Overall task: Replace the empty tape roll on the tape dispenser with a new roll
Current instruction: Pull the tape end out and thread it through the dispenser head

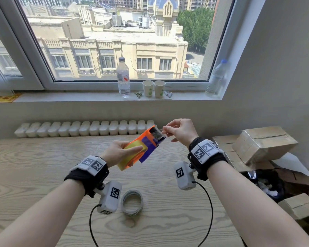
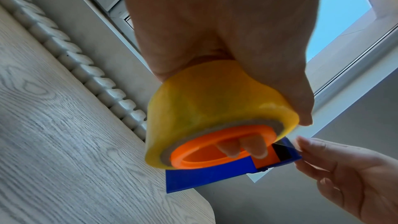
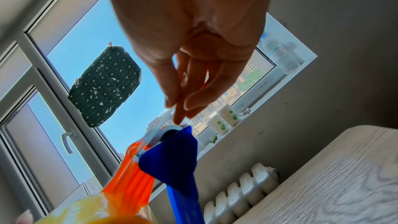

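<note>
An orange and blue tape dispenser [image 1: 146, 143] is held up over the wooden table [image 1: 43, 166], with a new yellow tape roll [image 1: 132, 154] seated on its orange hub [image 2: 215, 147]. My left hand [image 1: 118, 152] grips the roll and dispenser, fingers through the hub. My right hand [image 1: 178, 131] pinches the clear tape end [image 1: 159, 134] at the dispenser's head, by the blue flap [image 3: 172, 152]. The empty roll core [image 1: 132, 202] lies flat on the table below my left wrist.
A white radiator [image 1: 84, 128] runs behind the table. On the windowsill stand a water bottle [image 1: 123, 77], two paper cups [image 1: 153, 88] and a second bottle [image 1: 217, 77]. Cardboard boxes [image 1: 264, 143] and a black bin bag [image 1: 264, 182] crowd the right side.
</note>
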Tool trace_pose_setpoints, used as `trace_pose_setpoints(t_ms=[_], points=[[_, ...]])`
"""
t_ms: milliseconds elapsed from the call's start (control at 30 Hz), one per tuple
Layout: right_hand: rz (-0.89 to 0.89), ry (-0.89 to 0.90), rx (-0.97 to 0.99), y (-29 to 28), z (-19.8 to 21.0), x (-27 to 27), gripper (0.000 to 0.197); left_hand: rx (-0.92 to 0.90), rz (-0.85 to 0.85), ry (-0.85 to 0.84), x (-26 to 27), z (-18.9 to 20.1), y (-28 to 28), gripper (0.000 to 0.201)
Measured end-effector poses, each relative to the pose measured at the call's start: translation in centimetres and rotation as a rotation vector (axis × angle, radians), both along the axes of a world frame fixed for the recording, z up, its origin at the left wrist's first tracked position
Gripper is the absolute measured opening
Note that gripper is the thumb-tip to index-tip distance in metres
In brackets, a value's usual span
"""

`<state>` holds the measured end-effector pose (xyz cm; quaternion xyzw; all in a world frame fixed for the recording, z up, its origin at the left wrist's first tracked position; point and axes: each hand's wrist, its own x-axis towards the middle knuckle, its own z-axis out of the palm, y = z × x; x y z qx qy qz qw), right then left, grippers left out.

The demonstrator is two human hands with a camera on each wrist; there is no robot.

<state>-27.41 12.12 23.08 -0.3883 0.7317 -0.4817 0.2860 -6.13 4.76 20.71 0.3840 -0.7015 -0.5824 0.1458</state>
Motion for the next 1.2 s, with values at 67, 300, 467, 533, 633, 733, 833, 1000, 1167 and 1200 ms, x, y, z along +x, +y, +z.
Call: trace_pose_setpoints(t_ms=[67,300,467,533,633,733,833,1000,1167,1200], points=[[-0.006,0.041,-0.009,-0.1,0.0,0.0,0.010,0.016,0.001,0.008,0.0,0.1,0.0,0.017],[-0.043,0.151,0.026,-0.7,-0.7,-0.8,0.015,0.019,0.026,-0.001,0.1,-0.2,-0.4,0.020],[-0.047,0.091,0.010,-0.5,-0.7,-0.6,0.014,0.024,0.005,-0.005,0.3,-0.1,-0.5,0.052],[-0.037,0.056,0.024,-0.5,-0.8,-0.5,0.015,0.023,-0.002,0.002,0.1,0.1,-0.3,0.040],[-0.018,0.026,0.047,-0.3,-0.9,-0.4,0.016,0.005,-0.012,-0.008,-0.1,0.4,-0.2,0.037],[-0.026,0.014,0.047,-0.1,-0.9,-0.3,0.019,-0.011,-0.025,-0.012,-0.3,0.4,-0.3,0.036],[-0.050,0.025,0.036,0.1,-1.0,-0.2,0.023,0.001,-0.034,0.001,-0.2,0.6,-0.2,0.036],[-0.070,-0.005,0.006,0.3,-0.8,0.2,0.025,0.000,-0.043,0.015,-0.3,0.8,-0.3,0.042],[-0.069,-0.066,-0.025,0.8,-0.8,0.5,0.027,-0.002,-0.052,0.020,-0.4,0.3,-0.9,0.069],[-0.069,-0.081,-0.030,0.8,-0.9,0.6,0.029,-0.007,-0.053,0.019,-0.3,0.2,-1.1,0.072]])
